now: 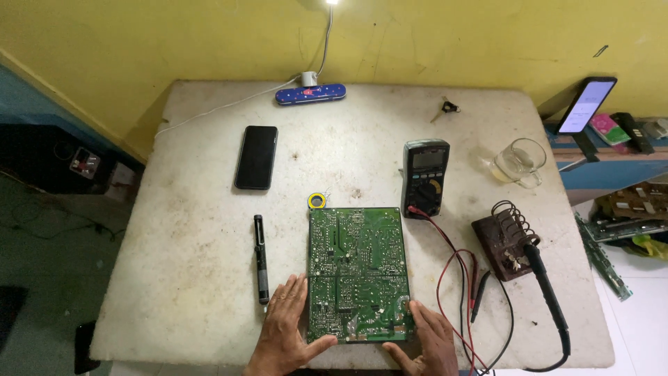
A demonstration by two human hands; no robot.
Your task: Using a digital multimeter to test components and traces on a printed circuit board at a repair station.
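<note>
the green circuit board (pixel 357 273) lies between left hand (pixel 287 327) and right hand (pixel 430 338), each grip open, palms against its near corners.

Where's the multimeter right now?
Head view: the multimeter lies right of centre on the table, just past the circuit board's far right corner, left of the glass cup.

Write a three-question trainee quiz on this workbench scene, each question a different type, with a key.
1. True or false: the left hand and right hand both rest on the near end of the green circuit board.
2. What lies just left of the board? A) black pen-shaped tool B) glass cup C) multimeter
3. Fill in: the soldering iron sits in a stand on the board's ____ side.

Key: 1 true; 2 A; 3 right.
</note>
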